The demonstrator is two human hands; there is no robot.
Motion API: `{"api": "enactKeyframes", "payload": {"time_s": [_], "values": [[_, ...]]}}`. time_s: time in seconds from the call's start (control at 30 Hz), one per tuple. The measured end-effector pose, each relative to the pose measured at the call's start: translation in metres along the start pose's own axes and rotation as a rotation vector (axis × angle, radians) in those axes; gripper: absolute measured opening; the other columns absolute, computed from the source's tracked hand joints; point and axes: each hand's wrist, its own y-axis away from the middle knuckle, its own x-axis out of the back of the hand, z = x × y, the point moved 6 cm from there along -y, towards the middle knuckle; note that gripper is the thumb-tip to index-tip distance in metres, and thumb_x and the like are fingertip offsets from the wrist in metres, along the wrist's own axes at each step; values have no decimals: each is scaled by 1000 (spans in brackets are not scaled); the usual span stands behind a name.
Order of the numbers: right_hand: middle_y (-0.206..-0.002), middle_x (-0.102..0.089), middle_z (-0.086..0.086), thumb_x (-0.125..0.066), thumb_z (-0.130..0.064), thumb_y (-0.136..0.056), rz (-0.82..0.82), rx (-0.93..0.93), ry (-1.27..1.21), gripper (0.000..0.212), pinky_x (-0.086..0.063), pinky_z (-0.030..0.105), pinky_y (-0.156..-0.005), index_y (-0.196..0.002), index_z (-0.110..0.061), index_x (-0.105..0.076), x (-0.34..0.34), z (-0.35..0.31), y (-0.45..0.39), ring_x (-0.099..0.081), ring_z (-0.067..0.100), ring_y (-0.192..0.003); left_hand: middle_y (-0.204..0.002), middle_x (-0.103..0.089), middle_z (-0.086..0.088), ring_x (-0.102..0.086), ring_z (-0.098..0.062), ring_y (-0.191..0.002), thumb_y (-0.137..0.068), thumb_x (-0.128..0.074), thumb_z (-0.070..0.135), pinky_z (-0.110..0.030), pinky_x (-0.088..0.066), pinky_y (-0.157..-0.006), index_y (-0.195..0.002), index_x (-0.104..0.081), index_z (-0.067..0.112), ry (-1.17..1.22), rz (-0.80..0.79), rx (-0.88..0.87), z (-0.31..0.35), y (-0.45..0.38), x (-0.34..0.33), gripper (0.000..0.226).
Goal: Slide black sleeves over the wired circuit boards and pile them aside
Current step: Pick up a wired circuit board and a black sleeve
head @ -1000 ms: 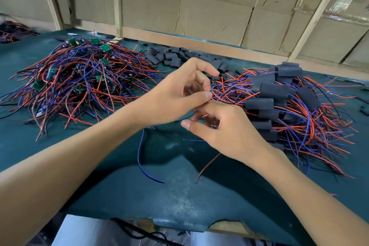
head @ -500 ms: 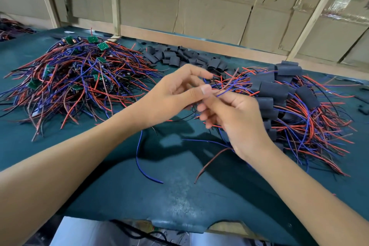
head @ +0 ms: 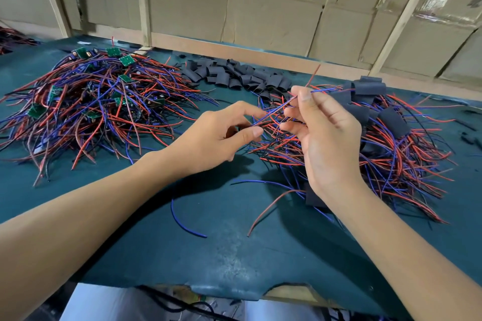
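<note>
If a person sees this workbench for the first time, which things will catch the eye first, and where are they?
First, the two big tangles of red and blue wires: one with bare green circuit boards at the left, one with black-sleeved boards at the right. In the middle, the left hand and right hand pinch a thin bundle of wires between them. Behind lies a heap of empty black sleeves.
</note>
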Motion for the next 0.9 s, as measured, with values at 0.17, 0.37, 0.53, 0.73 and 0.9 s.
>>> {"api": "enactKeyframes", "payload": {"time_s": [0.17, 0.37, 0.53, 0.73, 0.9], "values": [[-86, -70, 7, -66, -8, -99, 7, 24, -48, 16, -58, 34, -79, -110, 1, -73, 2, 2, -2, -68, 21, -79, -97, -74, 7, -66, -16, -54, -101, -59, 39, -23, -51, -69, -123, -58, 35, -2, -24, -15, 1, 2, -5, 23], [-81, -76, 4, -73, -6, -93, 22, 27, 54, 15, -60, 31, -78, -107, -3, -76, 6, 5, -3, -72, 18, -75, -87, -68, 25, -68, -12, -55, -100, -62, 35, -11, -45, -65, -123, -57, 26, -64, -26, -108, 6, 2, -5, 25], [-77, -73, 6, -72, -8, -95, 57, 17, 105, 7, -61, 32, -72, -95, -4, -77, 7, 4, -3, -70, 20, -72, -99, -68, 17, -68, -11, -57, -99, -62, 37, -25, -53, -69, -124, -51, 33, -120, -68, -162, 7, 2, -7, 27], [-86, -74, 11, -65, -6, -98, 72, -19, 110, 13, -62, 36, -69, -90, -5, -76, 6, 2, -1, -69, 23, -72, -98, -71, 12, -68, -12, -60, -100, -62, 36, -29, -54, -70, -127, -52, 28, -119, -91, -171, 8, 2, -8, 30], [-84, -77, 6, -58, -1, -100, 91, -29, 122, 17, -59, 33, -62, -102, -3, -74, 7, -1, -1, -68, 22, -71, -93, -69, 11, -69, -10, -63, -101, -57, 41, -23, -52, -67, -127, -55, 26, -144, -88, -137, 11, 4, -6, 30]]}}
